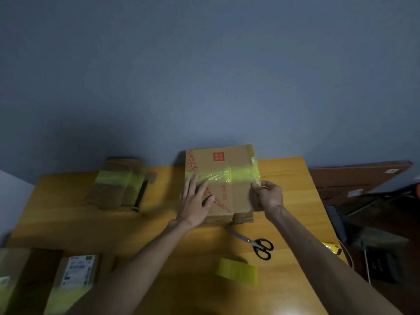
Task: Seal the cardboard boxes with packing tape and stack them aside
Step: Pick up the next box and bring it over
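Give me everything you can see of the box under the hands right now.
The cardboard box is brown with red printed patterns and a red square logo, flaps closed, lying flat on the wooden table. A wrinkled band of yellowish clear tape crosses its top. The left hand presses flat on the left part, fingers straight; the right hand grips the right edge where the tape ends.
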